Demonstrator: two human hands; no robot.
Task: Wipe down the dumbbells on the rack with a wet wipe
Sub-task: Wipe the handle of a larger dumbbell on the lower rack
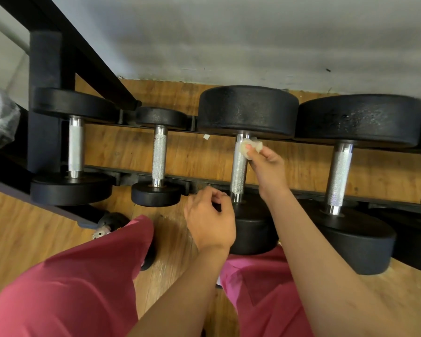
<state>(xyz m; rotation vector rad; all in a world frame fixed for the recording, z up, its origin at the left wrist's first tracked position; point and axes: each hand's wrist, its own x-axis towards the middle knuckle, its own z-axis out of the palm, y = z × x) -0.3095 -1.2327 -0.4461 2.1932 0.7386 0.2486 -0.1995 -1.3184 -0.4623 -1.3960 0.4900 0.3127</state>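
Note:
Several black dumbbells with knurled chrome handles lie side by side on a low black rack (141, 172). My right hand (267, 166) pinches a small crumpled wet wipe (249, 145) against the upper end of the third dumbbell's handle (238, 171), just below its far head (248, 109). My left hand (210, 220) hovers by the near end of that handle with its fingers loosely curled, holding nothing. It covers part of the near head (255, 234).
A smaller dumbbell (159, 156) lies left of the wiped one and a big one (339, 176) to its right. The rack's black upright (45, 103) stands at the left. A grey wall runs behind. My pink-trousered legs are on the wooden floor (22, 229). A plastic bag (0, 117) is at far left.

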